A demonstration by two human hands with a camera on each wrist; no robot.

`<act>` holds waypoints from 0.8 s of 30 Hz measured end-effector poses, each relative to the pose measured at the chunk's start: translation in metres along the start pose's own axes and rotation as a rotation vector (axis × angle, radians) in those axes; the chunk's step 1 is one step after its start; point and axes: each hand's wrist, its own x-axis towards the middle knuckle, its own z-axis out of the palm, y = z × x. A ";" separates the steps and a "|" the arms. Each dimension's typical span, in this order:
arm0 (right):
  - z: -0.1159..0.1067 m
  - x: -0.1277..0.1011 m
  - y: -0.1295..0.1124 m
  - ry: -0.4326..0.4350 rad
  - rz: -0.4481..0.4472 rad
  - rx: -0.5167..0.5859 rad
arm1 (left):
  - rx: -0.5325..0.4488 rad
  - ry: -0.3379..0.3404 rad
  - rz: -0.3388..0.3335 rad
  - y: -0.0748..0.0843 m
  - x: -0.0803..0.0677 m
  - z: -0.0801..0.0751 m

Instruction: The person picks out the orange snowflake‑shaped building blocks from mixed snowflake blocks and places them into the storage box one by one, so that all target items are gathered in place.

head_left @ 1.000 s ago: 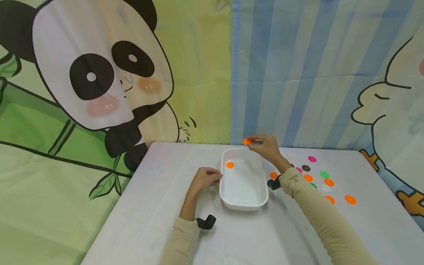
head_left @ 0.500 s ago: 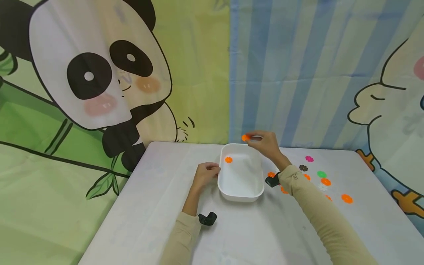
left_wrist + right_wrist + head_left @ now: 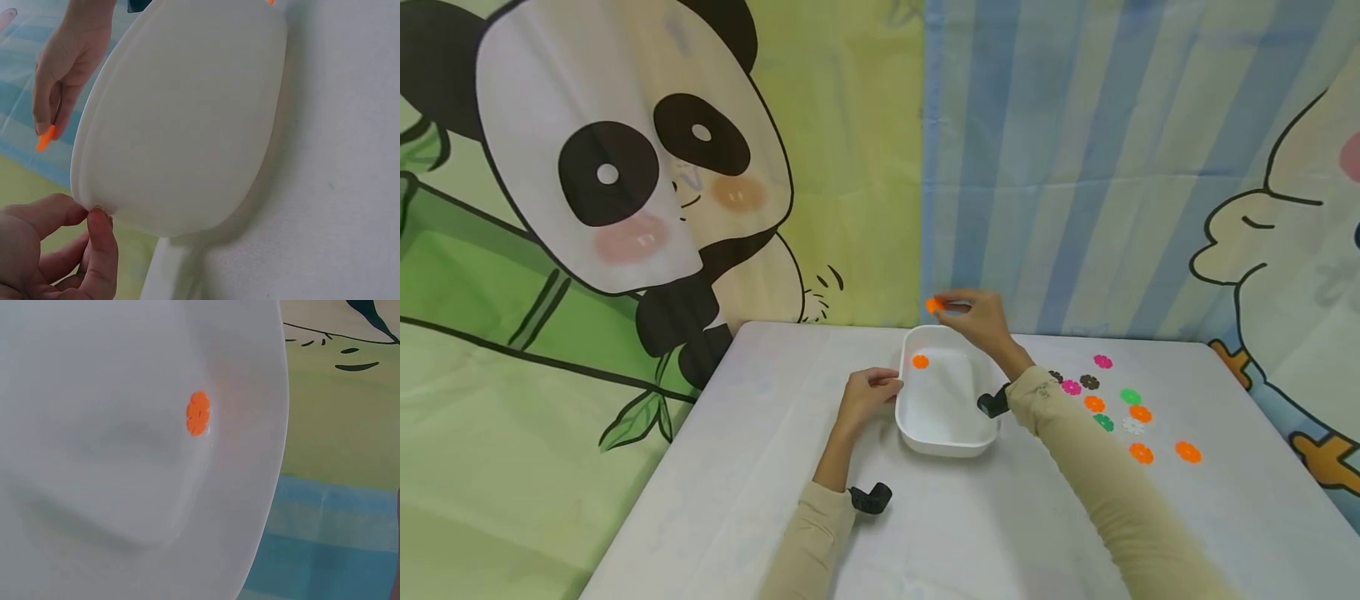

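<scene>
Orange flower piece [image 3: 934,305] pinched in the right hand [image 3: 976,320], held in the air just past the far rim of the white tub [image 3: 949,440] and above it, not yet let go. One orange piece [image 3: 921,362] already lying inside the tub, toward its far left corner. Well over a dozen? No: about ten loose pieces [image 3: 1120,407] left on the bench [image 3: 985,533] to the right of the tub, orange, pink, green, dark and white among them. So barely begun, most of the sorting left, judging by the spread. Right arm stretched forward across the tub, fingers curled round the piece with thumb and fingertips closed on it. Left hand [image 3: 867,398] resting at the tub's left rim, thumb and forefinger nipping the edge.
</scene>
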 end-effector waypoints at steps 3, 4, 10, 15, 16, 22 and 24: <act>0.011 0.001 0.006 0.017 -0.004 0.035 | -0.003 -0.001 0.002 0.000 -0.002 0.000; 0.014 0.001 0.011 0.020 -0.001 0.055 | -0.006 -0.002 0.005 0.000 -0.002 -0.001; 0.034 -0.006 0.046 0.028 0.096 0.050 | -0.025 -0.007 0.002 -0.001 -0.002 0.000; 0.041 -0.020 0.059 0.021 0.211 -0.012 | -0.019 -0.005 0.013 0.000 -0.003 0.001; 0.042 -0.022 0.061 0.021 0.234 -0.019 | -0.018 -0.004 0.020 0.000 -0.003 0.001; 0.044 -0.035 0.069 -0.024 0.286 -0.077 | 0.019 0.005 0.065 0.000 -0.003 0.002; 0.044 -0.038 0.072 -0.049 0.290 -0.100 | 0.037 0.009 0.063 0.000 -0.004 0.002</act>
